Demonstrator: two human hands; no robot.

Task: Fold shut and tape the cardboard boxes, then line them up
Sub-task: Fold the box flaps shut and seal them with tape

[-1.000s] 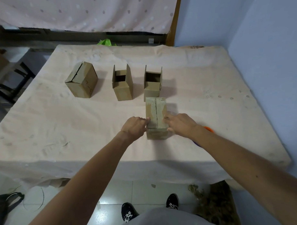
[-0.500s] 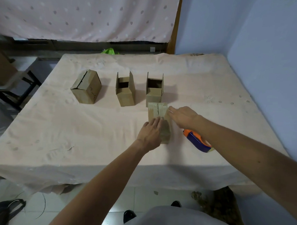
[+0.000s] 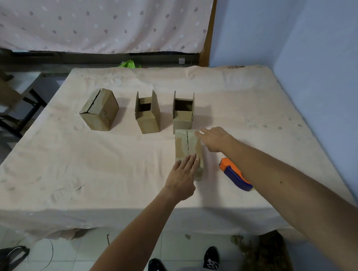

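Observation:
A taped cardboard box [image 3: 187, 144] with its flaps folded shut stands near the table's middle front. My left hand [image 3: 183, 175] lies flat on the near end of its top, fingers straight. My right hand [image 3: 213, 139] touches the box's far right edge with straight fingers. Behind it, in a row, stand two cardboard boxes with flaps up, the middle one [image 3: 147, 113] and the right one [image 3: 183, 111], and a closed box [image 3: 99, 109] at the left, turned at an angle.
An orange and blue tape dispenser [image 3: 235, 175] lies on the cloth-covered table [image 3: 73, 169], just right of the near box under my right forearm. A blue wall bounds the right side. A dark stand sits off the table's left edge.
My left hand moved from the box's left side onto its top and flattened. My right hand slid toward the far right edge. The tape dispenser came into view as my arm shifted.

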